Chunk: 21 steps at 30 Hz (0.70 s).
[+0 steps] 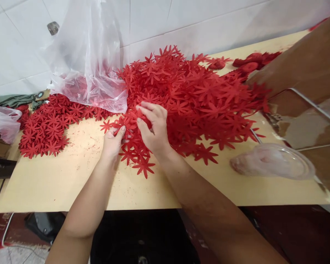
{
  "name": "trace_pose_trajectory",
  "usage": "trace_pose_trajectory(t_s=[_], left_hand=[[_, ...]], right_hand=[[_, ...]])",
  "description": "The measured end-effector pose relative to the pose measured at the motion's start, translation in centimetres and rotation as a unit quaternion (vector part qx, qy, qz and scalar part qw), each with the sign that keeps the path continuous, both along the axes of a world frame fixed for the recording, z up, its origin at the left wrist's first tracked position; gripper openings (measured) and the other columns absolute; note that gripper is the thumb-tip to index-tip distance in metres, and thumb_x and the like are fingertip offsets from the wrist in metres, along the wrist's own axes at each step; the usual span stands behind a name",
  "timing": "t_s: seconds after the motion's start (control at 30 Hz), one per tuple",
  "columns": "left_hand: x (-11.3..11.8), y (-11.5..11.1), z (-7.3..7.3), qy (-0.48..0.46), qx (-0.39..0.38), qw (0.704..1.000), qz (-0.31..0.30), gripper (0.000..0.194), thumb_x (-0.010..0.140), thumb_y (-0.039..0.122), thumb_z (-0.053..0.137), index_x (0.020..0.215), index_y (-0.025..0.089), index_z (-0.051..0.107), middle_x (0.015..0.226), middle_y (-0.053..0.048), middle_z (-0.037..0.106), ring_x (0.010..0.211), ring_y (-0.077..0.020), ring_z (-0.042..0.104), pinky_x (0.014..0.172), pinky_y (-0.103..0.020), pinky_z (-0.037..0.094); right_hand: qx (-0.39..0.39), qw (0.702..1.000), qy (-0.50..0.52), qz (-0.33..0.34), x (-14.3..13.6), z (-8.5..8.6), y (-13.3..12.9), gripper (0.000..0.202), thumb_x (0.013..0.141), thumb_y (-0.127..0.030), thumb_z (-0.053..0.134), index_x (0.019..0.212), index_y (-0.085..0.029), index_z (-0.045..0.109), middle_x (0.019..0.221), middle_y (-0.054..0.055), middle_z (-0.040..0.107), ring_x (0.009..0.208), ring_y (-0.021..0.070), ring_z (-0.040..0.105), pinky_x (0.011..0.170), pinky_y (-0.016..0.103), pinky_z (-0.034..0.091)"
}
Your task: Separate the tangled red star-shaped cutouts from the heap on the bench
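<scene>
A large heap of red star-shaped petal pieces (pixel 203 95) covers the middle of the table. At its left front edge my left hand (pixel 114 141) pinches a red petal piece (pixel 106 126) between thumb and fingers. Just to the right, my right hand (pixel 154 126) is curled, with red material showing between thumb and fingers; the fingers are bent round it and its exact shape is partly hidden. Some loose star pieces (pixel 143 165) lie in front of the hands.
Darker red stars (pixel 51 126) are piled at the left, beside a clear plastic bag (pixel 92 73) against the tiled wall. A clear plastic tub (pixel 275 161) lies at the right, near a brown cardboard box (pixel 305 62). The pale table's (pixel 71 187) front edge faces me.
</scene>
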<state>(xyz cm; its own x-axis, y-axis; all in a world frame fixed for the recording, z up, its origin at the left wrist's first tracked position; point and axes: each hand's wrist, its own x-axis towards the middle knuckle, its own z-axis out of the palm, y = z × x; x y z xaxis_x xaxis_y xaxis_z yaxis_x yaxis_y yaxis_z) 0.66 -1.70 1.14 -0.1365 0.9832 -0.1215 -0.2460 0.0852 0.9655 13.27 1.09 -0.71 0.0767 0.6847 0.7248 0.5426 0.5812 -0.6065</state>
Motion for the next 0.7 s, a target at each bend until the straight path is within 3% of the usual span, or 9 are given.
trace_pose_trajectory(t_s=[0.13, 0.27, 0.33, 0.43, 0.57, 0.7], left_hand=[[0.0, -0.1, 0.2, 0.027, 0.007, 1.000, -0.008, 0.036, 0.058, 0.044, 0.075, 0.061, 0.014, 0.055, 0.049, 0.005, 0.056, 0.044, -0.0045, 0.049, 0.047, -0.018, 0.039], [0.0, 0.1, 0.2, 0.002, -0.009, 0.999, 0.042, 0.038, 0.050, 0.042, 0.079, 0.062, 0.015, 0.055, 0.047, 0.007, 0.054, 0.041, -0.0033, 0.044, 0.045, -0.019, 0.037], [-0.2, 0.3, 0.0, -0.014, -0.016, 0.999, 0.048, 0.039, 0.050, 0.041, 0.080, 0.064, 0.015, 0.056, 0.048, 0.007, 0.055, 0.041, -0.0035, 0.045, 0.046, -0.019, 0.038], [-0.5, 0.5, -0.3, -0.025, -0.019, 0.999, 0.024, 0.034, 0.055, 0.040, 0.078, 0.067, 0.015, 0.058, 0.052, 0.005, 0.058, 0.045, -0.0041, 0.048, 0.048, -0.019, 0.039], [-0.8, 0.4, -0.4, -0.055, -0.019, 0.998, -0.013, 0.030, 0.063, 0.040, 0.073, 0.071, 0.015, 0.060, 0.059, 0.004, 0.060, 0.051, -0.0056, 0.053, 0.051, -0.020, 0.043], [-0.8, 0.3, -0.1, -0.075, -0.003, 0.995, -0.059, 0.024, 0.063, 0.035, 0.071, 0.076, 0.016, 0.063, 0.064, 0.002, 0.064, 0.058, -0.0086, 0.058, 0.057, -0.022, 0.048]], right_hand=[[-0.007, 1.000, 0.009, 0.000, -0.3, -0.3, 0.1, 0.037, 0.079, -0.024, 0.051, 0.116, -0.023, 0.055, 0.116, 0.010, 0.055, 0.112, 0.0236, 0.049, 0.100, 0.047, 0.038], [-0.035, 0.998, 0.033, -0.033, -0.1, -0.1, 0.2, 0.037, 0.073, -0.024, 0.058, 0.109, -0.022, 0.057, 0.115, 0.010, 0.051, 0.113, 0.0253, 0.047, 0.100, 0.048, 0.037], [-0.050, 0.998, 0.042, -0.009, -0.1, 0.4, -0.2, 0.024, 0.076, -0.028, 0.057, 0.099, -0.023, 0.061, 0.106, 0.008, 0.055, 0.107, 0.0236, 0.050, 0.099, 0.046, 0.038], [-0.088, 0.990, 0.071, 0.089, -0.6, 1.0, -0.8, 0.022, 0.078, -0.035, 0.058, 0.096, -0.023, 0.062, 0.098, 0.007, 0.060, 0.098, 0.0204, 0.056, 0.094, 0.041, 0.043], [-0.201, 0.943, 0.171, 0.202, -1.4, 0.6, -0.8, 0.024, 0.073, -0.036, 0.064, 0.091, -0.020, 0.061, 0.093, 0.005, 0.064, 0.087, 0.0181, 0.060, 0.085, 0.037, 0.048], [-0.267, 0.878, 0.304, 0.257, -1.5, 0.6, -0.4, 0.022, 0.067, -0.038, 0.068, 0.075, -0.019, 0.061, 0.076, 0.001, 0.064, 0.072, 0.0146, 0.060, 0.076, 0.033, 0.051]])
